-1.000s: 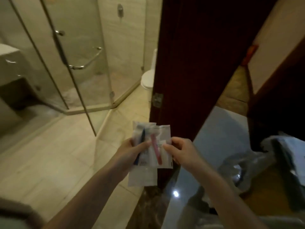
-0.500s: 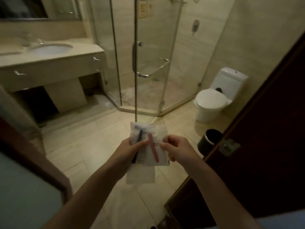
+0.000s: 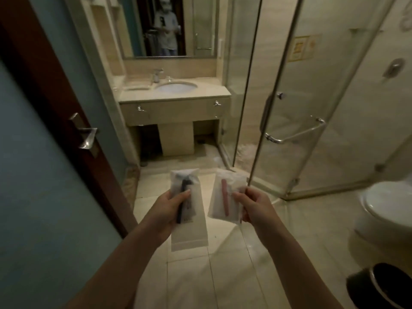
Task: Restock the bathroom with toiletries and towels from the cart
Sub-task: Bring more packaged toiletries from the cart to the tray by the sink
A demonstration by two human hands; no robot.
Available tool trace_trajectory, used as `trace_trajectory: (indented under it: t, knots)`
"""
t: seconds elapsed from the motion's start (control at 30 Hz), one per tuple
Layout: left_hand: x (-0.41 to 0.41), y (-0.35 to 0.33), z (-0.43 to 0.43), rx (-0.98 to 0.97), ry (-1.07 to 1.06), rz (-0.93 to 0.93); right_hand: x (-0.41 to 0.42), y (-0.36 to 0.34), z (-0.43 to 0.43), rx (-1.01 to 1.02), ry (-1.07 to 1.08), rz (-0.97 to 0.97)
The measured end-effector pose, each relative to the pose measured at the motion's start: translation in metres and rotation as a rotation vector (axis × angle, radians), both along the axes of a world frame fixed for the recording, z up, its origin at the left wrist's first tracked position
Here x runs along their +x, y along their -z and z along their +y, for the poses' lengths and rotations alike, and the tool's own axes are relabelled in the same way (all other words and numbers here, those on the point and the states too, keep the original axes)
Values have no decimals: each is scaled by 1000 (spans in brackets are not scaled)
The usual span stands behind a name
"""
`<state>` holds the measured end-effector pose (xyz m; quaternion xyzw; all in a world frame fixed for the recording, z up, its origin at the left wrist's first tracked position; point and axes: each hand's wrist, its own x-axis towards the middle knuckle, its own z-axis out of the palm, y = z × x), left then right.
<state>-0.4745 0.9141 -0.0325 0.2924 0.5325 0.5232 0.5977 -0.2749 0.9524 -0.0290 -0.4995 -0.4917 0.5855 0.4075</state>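
- The left hand (image 3: 166,208) grips a clear packet (image 3: 191,198) with a dark blue toothbrush inside, thumb pressed across its front, fingers curled behind.
- A longer white sachet (image 3: 189,239) hangs below that packet in the same grip.
- The right hand (image 3: 256,206) pinches a second packet (image 3: 219,209), with a red toothbrush inside, by its right edge.
- The two packets are held apart, side by side, above the tiled floor (image 3: 223,275).
- Ahead stands the bench (image 3: 211,94) with a sink (image 3: 176,87) and a tap (image 3: 157,75), under a mirror (image 3: 200,25).
- A glass shower door (image 3: 312,97) stands to the right, with a toilet (image 3: 388,210) and a black bin (image 3: 383,284) nearer.
- A door (image 3: 44,175) with a metal handle (image 3: 85,136) fills the left side.
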Motion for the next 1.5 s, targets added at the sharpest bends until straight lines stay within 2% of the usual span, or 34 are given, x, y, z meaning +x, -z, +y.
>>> trace_trajectory:
  t: [0.17, 0.6, 0.8, 0.93, 1.1, 1.23, 1.5]
  knots:
    - [-33, 9, 49, -47, -119, -27, -32, 9, 61, -103, 35, 133]
    - [-158, 9, 250, -102, -135, -71, -161, 36, 287, -181, -48, 180]
    - [-201, -1, 331, -129, -219, -124, -208, 34, 384, -243, -36, 168]
    - [-228, -2, 392, -157, -306, -225, -243, 36, 457, -278, -54, 158]
    - [-250, 2, 479, -170, -419, -220, -279, 43, 549, -338, -161, 158]
    - [-256, 2, 556, -183, -462, -329, -290, 44, 633, -375, -154, 158]
    - [-281, 8, 680, -139, -518, -400, -320, 38, 766, -377, -220, 158]
